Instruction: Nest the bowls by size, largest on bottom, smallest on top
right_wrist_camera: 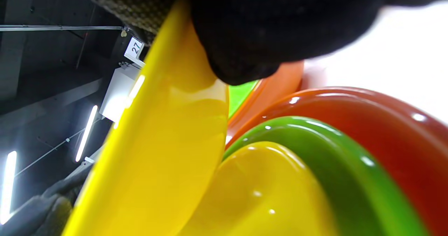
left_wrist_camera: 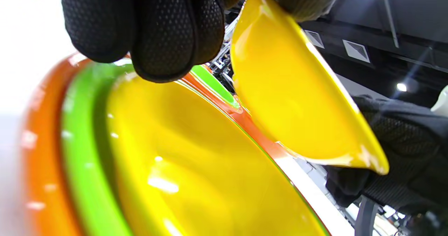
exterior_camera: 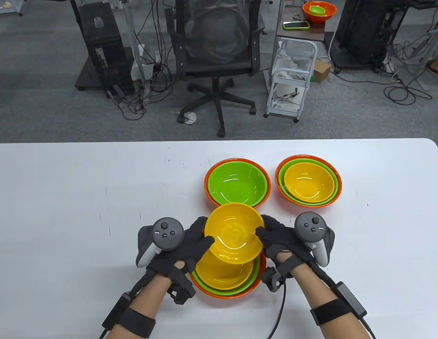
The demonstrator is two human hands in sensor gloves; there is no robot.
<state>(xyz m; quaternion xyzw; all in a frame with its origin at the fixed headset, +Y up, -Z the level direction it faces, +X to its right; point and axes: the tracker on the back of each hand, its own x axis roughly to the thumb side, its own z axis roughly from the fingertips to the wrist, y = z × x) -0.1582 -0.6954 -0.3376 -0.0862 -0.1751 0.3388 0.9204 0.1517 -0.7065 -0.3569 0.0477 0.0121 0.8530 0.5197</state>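
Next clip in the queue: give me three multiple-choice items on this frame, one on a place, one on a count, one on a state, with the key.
1. Where is the yellow bowl that both hands hold?
A. Above the near stack
B. Inside the far right stack
C. On the floor

2. How many bowls make up the far right stack?
A. One
B. Three
C. Five

3. What does the middle stack lack?
A. An orange bowl
B. A green bowl
C. A yellow bowl

Key: 1 A, the left hand and right hand grip its rim over the near stack. 2 B, orange, green and yellow rims show. 3 C, only green sits in orange there.
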